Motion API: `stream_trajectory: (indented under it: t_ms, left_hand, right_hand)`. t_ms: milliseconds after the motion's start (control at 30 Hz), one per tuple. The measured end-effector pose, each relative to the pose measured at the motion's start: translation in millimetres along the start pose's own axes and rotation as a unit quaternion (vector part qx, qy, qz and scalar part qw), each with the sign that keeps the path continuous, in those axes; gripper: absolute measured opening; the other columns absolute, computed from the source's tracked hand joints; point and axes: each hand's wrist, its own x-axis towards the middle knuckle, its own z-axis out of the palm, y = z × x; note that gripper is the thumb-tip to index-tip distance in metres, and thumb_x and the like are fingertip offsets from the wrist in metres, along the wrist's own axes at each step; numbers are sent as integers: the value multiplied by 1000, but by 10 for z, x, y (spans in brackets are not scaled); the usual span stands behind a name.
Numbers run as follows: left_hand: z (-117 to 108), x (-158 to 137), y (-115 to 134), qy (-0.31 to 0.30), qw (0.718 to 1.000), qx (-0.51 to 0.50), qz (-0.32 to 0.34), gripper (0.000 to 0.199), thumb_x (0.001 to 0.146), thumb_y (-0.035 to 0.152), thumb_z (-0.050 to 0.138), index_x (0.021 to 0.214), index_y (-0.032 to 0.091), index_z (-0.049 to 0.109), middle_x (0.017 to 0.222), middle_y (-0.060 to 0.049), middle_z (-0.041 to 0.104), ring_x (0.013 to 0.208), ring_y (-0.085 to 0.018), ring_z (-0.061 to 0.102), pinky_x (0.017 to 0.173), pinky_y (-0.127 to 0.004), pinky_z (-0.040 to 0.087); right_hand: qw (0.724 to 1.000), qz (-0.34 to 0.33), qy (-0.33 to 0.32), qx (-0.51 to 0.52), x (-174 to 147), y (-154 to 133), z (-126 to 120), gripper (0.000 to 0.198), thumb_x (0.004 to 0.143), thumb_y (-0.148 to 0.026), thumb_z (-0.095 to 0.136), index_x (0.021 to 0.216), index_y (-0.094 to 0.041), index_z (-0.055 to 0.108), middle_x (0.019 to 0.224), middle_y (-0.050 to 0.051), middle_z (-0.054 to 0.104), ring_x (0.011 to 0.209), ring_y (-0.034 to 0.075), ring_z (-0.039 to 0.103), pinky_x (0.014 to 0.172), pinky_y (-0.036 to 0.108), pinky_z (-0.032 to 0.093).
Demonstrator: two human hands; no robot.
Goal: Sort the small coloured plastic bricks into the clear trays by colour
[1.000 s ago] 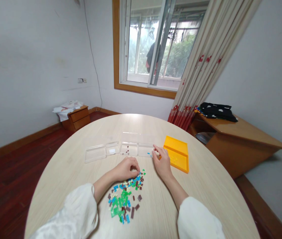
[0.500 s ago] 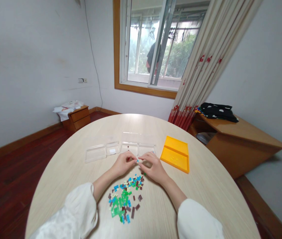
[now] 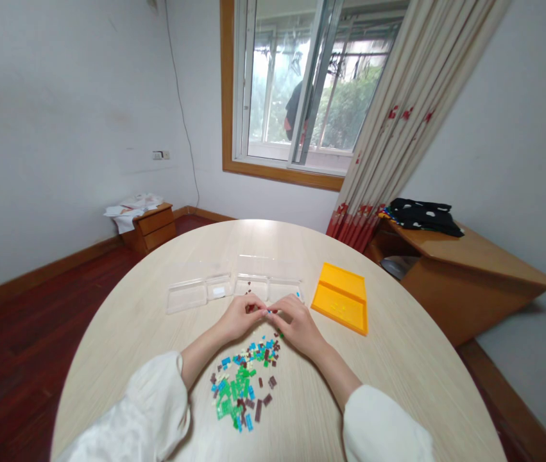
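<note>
Both hands meet fingertip to fingertip above the table, just in front of the clear boxes. A tiny blue building brick (image 3: 269, 312) shows between them, mostly covered by fingers. My left hand (image 3: 241, 316) pinches it from one side, thumb against index finger. From the other side my right hand (image 3: 296, 321) closes its thumb and forefinger on the same spot. Below the hands spreads a loose pile of small building bricks (image 3: 235, 388) in green, blue, brown and cream. Whether more than one piece is between the fingers I cannot tell.
Beyond my hands lie a clear divided box (image 3: 186, 297) and a second clear box (image 3: 267, 280) with several tiny pieces. An orange tray (image 3: 340, 292) with small yellow bits sits to the right. A person (image 3: 294, 112) shows through the window.
My right thumb and forefinger, apart before, have come together at the blue brick. My left hand keeps its pinch. A blue piece in the right compartment of the clear box shows more plainly.
</note>
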Motion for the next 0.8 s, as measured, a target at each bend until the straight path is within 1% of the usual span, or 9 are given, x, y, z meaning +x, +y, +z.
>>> stream_trajectory:
  t_ms: [67,133,233,333,433,533,700,767,800]
  left_hand:
    - [-2,1,8,-2,1000,1,-2,18,73,29,61,67,13,67,66,-3,60,64,-13,51,61,-24,38]
    - [-9,-3,29,-3,1000,9,-1,19,74,29,59,68,13,67,67,-3,60,63,-12,50,61,-23,38]
    - [-25,-20,82,-16,999,34,3,19,74,27,56,67,12,66,65,-3,58,60,-11,48,58,-22,36]
    - [-37,-39,138,-63,997,48,12,14,71,21,56,66,12,66,64,-2,57,58,-10,46,56,-22,36]
    - [-42,-47,171,-128,990,52,37,12,64,11,55,63,13,67,63,-2,60,62,-12,50,61,-22,39]
    - [-52,-43,182,-164,983,63,56,19,57,4,53,64,14,68,65,-2,62,65,-13,53,66,-23,41]
    - [-71,-37,163,-173,982,57,53,20,55,3,51,62,13,67,64,-1,60,65,-13,53,66,-23,41]
    - [-68,-38,132,-170,983,51,46,20,54,4,50,62,13,66,64,-1,59,65,-13,52,66,-23,41]
    - [-65,-39,112,-165,984,48,40,19,55,4,50,61,13,65,64,-1,58,65,-13,52,66,-23,41]
  right_hand:
    - [1000,-1,3,-4,2,0,-1,9,83,-24,57,82,-20,66,74,5,65,75,19,56,69,32,44]
    - [1000,2,25,-11,6,15,-11,9,83,-22,56,80,-19,65,74,5,65,75,19,55,69,32,44]
    - [994,31,101,-32,4,95,-45,10,83,-21,55,78,-19,64,73,5,64,75,19,56,70,33,43]
    - [980,83,174,-55,-19,239,-89,11,82,-24,54,76,-19,63,73,5,64,75,20,55,70,33,43]
    - [965,137,213,-72,-47,390,-117,15,81,-28,54,76,-18,63,74,6,64,74,21,56,69,34,43]
    - [958,172,218,-71,-61,489,-117,18,79,-30,53,78,-17,65,75,8,65,74,21,56,70,35,44]
    - [960,186,205,-41,-41,476,-99,25,76,-30,53,91,-15,66,81,10,67,77,21,56,76,37,44]
    - [967,175,185,-15,-32,420,-104,23,75,-27,50,87,-15,66,79,8,66,73,19,56,72,34,44]
    - [971,171,164,6,-28,388,-113,21,74,-24,49,83,-15,65,75,7,65,69,17,55,68,31,44]
